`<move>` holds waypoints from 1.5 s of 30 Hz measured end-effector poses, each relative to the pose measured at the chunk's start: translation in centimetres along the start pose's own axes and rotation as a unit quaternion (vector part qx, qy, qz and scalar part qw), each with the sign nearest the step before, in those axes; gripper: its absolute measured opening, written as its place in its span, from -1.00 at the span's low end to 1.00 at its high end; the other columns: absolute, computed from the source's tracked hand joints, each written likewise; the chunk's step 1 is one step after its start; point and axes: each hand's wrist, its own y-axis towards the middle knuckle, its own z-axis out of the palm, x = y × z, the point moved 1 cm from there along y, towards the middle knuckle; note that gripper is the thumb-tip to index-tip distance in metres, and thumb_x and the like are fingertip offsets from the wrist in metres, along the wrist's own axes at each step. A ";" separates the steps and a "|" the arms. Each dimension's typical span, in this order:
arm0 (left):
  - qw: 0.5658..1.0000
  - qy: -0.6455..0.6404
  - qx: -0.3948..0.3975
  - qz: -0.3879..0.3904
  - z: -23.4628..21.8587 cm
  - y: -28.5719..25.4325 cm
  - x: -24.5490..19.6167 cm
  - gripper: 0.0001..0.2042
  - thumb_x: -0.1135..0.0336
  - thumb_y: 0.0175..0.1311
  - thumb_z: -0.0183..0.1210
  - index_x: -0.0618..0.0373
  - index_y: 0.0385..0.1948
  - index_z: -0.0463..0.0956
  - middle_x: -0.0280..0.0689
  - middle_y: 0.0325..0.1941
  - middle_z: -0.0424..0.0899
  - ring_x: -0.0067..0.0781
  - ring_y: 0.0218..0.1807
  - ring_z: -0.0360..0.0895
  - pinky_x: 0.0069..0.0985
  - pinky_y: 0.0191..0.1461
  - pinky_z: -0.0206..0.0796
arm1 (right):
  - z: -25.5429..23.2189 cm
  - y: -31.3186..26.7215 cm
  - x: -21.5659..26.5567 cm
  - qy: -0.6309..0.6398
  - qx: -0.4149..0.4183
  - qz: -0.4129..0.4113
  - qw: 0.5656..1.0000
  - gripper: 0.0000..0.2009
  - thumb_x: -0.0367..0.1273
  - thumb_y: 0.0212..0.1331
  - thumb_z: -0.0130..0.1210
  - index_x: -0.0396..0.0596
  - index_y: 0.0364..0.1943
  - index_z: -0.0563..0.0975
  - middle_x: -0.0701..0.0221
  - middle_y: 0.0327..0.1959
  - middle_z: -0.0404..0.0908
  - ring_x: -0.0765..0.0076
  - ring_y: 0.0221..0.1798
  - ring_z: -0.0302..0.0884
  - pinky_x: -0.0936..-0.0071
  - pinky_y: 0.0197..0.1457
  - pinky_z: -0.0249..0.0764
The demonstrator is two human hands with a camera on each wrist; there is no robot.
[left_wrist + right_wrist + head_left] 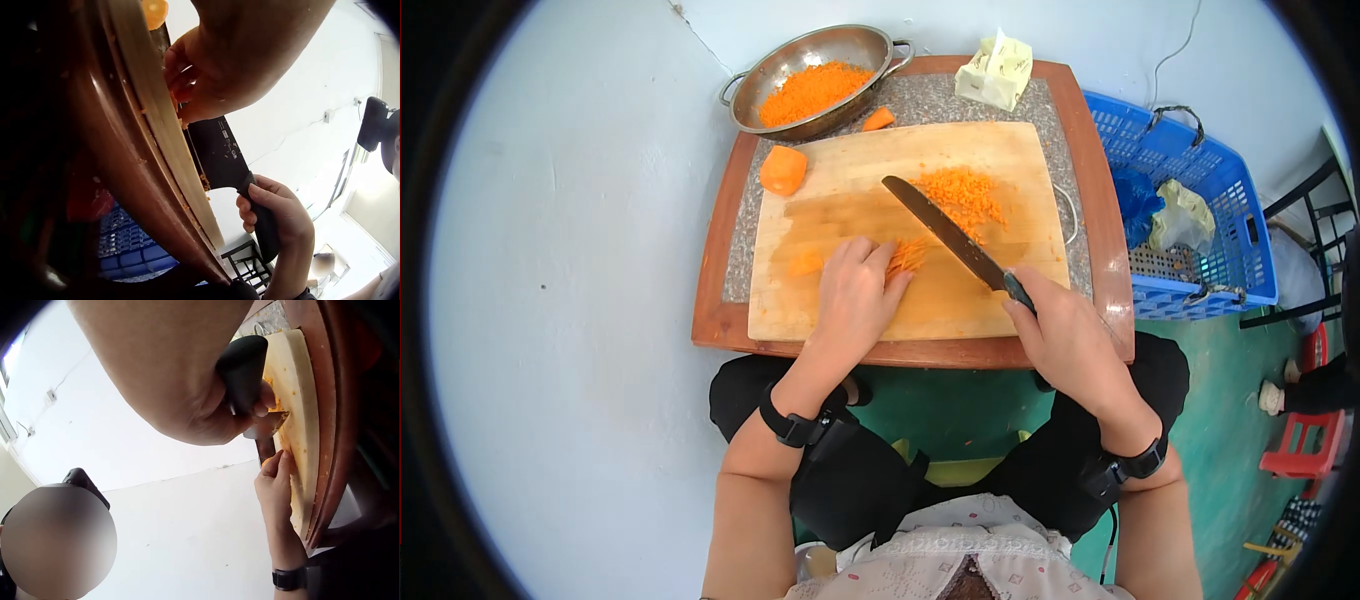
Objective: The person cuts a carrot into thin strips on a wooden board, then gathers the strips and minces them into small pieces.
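Observation:
My right hand (1065, 325) grips the black handle of a dark-bladed kitchen knife (945, 232). The blade slants up and left over the wooden cutting board (830, 320), its tip near the board's middle. My left hand (855, 290) rests on the board with bent fingers over a bunch of thin carrot strips (907, 257), which stick out at its right side. Some carrot (805, 263) lies just left of that hand. Behind the blade is a heap of finely chopped carrot (965, 195). In the left wrist view, bits cling to the blade (219, 150).
A steel colander-shaped pan (745, 105) with chopped carrot stands at the back left. A carrot chunk (784, 170) sits at the board's left corner, a smaller piece (879, 119) behind it. A tissue pack (995, 70) is at the back; a blue basket (1200, 150) stands right.

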 end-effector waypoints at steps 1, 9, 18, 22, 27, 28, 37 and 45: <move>1.000 -0.012 -0.006 0.005 0.1 0.0 0.2 -0.68 0.36 0.00 0.36 0.33 -0.20 0.61 -0.12 -0.36 0.55 -0.09 -0.19 0.47 -0.27 -0.09 0.34 | 0.1 -0.1 0.0 -0.015 -0.003 -0.002 1.000 -0.79 -0.47 0.21 0.07 -0.29 -0.12 0.45 -0.05 -0.31 0.58 -0.21 -0.24 0.57 0.04 -0.18 0.49; 0.997 -0.074 0.023 -0.018 -0.4 -0.3 0.9 -0.68 0.38 -0.03 0.39 0.30 -0.21 0.61 -0.10 -0.25 0.60 -0.07 -0.11 0.49 -0.29 -0.01 0.35 | 0.7 -0.2 0.5 -0.060 0.000 -0.040 0.997 -0.74 -0.46 0.21 0.07 -0.30 -0.04 0.46 -0.01 -0.30 0.60 -0.16 -0.26 0.59 0.07 -0.19 0.51; 0.997 -0.068 0.010 -0.023 -0.2 -0.8 1.3 -0.69 0.37 0.00 0.37 0.30 -0.20 0.61 -0.11 -0.19 0.63 -0.07 -0.04 0.48 -0.29 0.06 0.35 | 0.8 -0.2 0.6 -0.070 -0.013 -0.049 0.996 -0.72 -0.45 0.22 0.07 -0.32 -0.02 0.46 0.00 -0.33 0.59 -0.14 -0.29 0.59 0.10 -0.20 0.52; 0.998 -0.066 0.000 -0.013 -0.1 -0.8 1.2 -0.67 0.37 0.00 0.37 0.31 -0.18 0.60 -0.10 -0.17 0.63 -0.06 -0.03 0.48 -0.28 0.08 0.34 | 1.1 -0.3 0.7 -0.085 -0.008 -0.048 0.995 -0.72 -0.45 0.21 0.07 -0.31 -0.03 0.46 0.01 -0.34 0.59 -0.13 -0.29 0.59 0.12 -0.21 0.52; 0.997 -0.074 0.004 -0.012 -0.3 -0.6 0.9 -0.64 0.39 0.00 0.36 0.30 -0.12 0.59 -0.10 -0.16 0.63 -0.06 -0.03 0.48 -0.28 0.09 0.34 | 1.0 -0.3 1.2 -0.082 0.014 -0.051 0.995 -0.73 -0.46 0.21 0.06 -0.31 -0.03 0.46 0.00 -0.33 0.59 -0.13 -0.29 0.60 0.11 -0.21 0.53; 0.997 -0.079 0.011 -0.016 -0.3 -0.6 0.9 -0.63 0.39 0.00 0.36 0.30 -0.11 0.58 -0.10 -0.16 0.63 -0.06 -0.03 0.48 -0.28 0.09 0.34 | 1.1 -0.4 1.1 -0.078 0.012 -0.057 0.995 -0.73 -0.46 0.21 0.06 -0.31 -0.03 0.46 0.00 -0.33 0.59 -0.13 -0.28 0.60 0.11 -0.20 0.53; 0.984 -0.163 -0.009 -0.065 0.1 -0.7 2.0 -0.54 0.45 0.13 0.26 0.24 0.13 0.45 -0.15 -0.09 0.67 -0.14 0.02 0.50 -0.34 0.12 0.33 | 1.3 0.0 0.7 -0.076 -0.018 -0.061 0.995 -0.73 -0.46 0.21 0.07 -0.31 -0.03 0.46 0.01 -0.33 0.60 -0.13 -0.29 0.60 0.10 -0.20 0.52; 0.971 -0.223 -0.002 -0.083 1.2 -1.1 3.1 -0.61 0.65 0.25 0.03 0.28 0.14 0.40 -0.12 -0.12 0.70 -0.34 -0.05 0.64 -0.49 0.06 0.44 | 1.7 -0.3 1.3 -0.066 -0.004 -0.065 0.996 -0.73 -0.46 0.20 0.07 -0.32 -0.04 0.46 0.01 -0.33 0.61 -0.14 -0.27 0.60 0.09 -0.19 0.52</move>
